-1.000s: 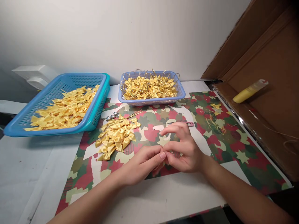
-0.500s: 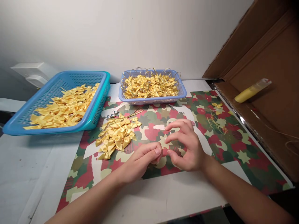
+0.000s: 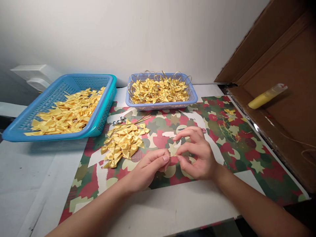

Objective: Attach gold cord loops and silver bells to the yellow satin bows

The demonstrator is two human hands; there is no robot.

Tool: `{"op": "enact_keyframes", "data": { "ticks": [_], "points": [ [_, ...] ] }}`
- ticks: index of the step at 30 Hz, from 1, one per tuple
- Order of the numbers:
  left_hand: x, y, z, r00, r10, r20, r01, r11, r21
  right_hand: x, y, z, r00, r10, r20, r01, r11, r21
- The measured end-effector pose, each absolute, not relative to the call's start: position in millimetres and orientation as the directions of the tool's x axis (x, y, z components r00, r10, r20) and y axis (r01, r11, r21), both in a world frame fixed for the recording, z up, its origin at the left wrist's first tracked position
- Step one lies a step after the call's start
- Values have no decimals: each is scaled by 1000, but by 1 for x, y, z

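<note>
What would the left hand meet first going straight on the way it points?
Most likely the right hand, just ahead, at the other end of the thin strand the left hand pinches; depth is unclear.

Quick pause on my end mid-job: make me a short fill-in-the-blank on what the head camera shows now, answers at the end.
1. A thin strand spans from the left hand to the ____ hand.
2. The pile of bows on the patterned sheet is coloured ____.
3. In the picture, the larger basket stands to the ____ of the smaller basket.
4. The tube is on the picture's ____ side.

Missing words: right; yellow; left; right.
</note>
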State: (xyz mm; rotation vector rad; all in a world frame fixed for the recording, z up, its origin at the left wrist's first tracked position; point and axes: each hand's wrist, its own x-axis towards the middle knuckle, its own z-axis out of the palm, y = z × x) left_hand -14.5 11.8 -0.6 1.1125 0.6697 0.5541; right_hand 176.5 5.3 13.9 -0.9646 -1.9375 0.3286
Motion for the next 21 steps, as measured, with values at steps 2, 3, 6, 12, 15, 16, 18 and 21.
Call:
{"op": "enact_keyframes", "data": {
  "ticks": [2,3,6,12,15,16,18,21],
  "points": [
    [-15,12,-1,683,700,-206,-70,344,936,177,6,14,-269,730,628,485,666,-566],
    [-15,12,-1,684,700,-205,-71,344,936,177,6,13,-268,730,629,482,667,-569],
    [-15,12,-1,687,699,-198,-84,347,934,177,6,13,-261,746,613,475,652,-591],
    [-13,12,-1,707,689,-162,-133,354,926,174,5,13,-282,755,592,466,647,-604],
    [-12,12,-1,716,682,-149,-135,344,929,172,3,12,-276,744,609,463,658,-594],
    [-12,12,-1,716,682,-147,-131,338,932,172,3,11,-274,739,615,463,662,-589],
    [-12,12,-1,713,686,-146,-123,327,937,172,3,11,-272,733,624,463,668,-583],
    [-12,13,0,707,692,-146,-116,318,941,172,4,11,-267,730,629,459,671,-583]
  ]
}}
